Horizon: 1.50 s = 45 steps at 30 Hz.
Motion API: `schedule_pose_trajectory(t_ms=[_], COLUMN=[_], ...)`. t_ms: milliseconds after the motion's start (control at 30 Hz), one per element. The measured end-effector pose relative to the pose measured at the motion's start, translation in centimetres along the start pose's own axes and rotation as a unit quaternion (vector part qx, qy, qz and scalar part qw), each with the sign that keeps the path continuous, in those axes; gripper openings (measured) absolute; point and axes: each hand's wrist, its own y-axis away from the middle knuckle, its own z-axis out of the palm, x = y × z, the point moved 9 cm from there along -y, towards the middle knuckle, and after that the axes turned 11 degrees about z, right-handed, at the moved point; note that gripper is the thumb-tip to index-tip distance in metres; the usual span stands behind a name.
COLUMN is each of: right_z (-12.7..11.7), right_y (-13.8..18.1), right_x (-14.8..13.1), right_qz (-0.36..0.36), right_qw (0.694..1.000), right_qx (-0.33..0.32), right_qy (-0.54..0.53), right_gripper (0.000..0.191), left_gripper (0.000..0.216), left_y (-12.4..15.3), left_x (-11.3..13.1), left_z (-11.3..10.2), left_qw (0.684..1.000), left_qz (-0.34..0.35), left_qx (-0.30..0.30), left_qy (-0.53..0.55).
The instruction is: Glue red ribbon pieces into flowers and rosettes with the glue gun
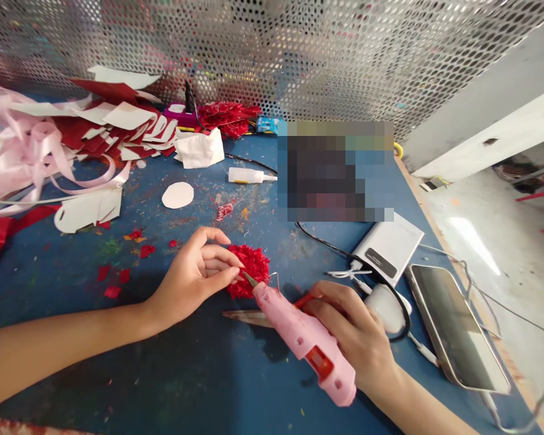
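Observation:
My right hand point(356, 335) grips a pink hot glue gun point(306, 338), its nozzle pointing up-left at a red ruffled fabric flower point(250, 269) on the blue table point(199, 368). My left hand point(197, 275) rests on the table left of the flower, fingertips pinched together at its edge. A pair of scissors point(247, 316) lies under the gun, just in front of the flower.
Pink ribbon and red-and-white paper scraps point(63, 145) pile at the back left. A white paper disc point(178, 195), a glue tube point(249, 175), a white power bank point(387, 248) and a phone point(456, 326) lie about. Perforated metal wall point(272, 54) behind; table edge on the right.

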Motion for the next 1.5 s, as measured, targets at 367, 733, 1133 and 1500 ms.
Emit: schedule_pose_trajectory(t_ms=[367, 733, 1133, 1500], right_z=[0.0, -0.4, 1.1, 3.0], right_y=[0.0, -1.4, -7.7, -5.5], right_x=[0.3, 3.0, 2.6, 2.9], right_qz=[0.008, 0.093, 0.181, 0.281], right_qw=[1.0, 0.992, 0.895, 0.805], right_qx=[-0.011, -0.009, -0.11, -0.182], right_qy=[0.001, 0.079, -0.393, -0.49], right_gripper=[0.022, 0.042, 0.016, 0.021], left_gripper=[0.034, 0.033, 0.034, 0.036], left_y=[0.1, -0.2, -3.3, -3.3], left_x=[0.4, 1.4, 6.3, 6.4], left_z=[-0.2, -0.3, 4.4, 4.3], left_qw=[1.0, 1.0, 0.987, 0.984], left_qz=[-0.002, 0.028, 0.104, 0.12], left_qx=[0.016, 0.012, -0.117, -0.107], left_qy=[0.013, 0.006, -0.026, -0.07])
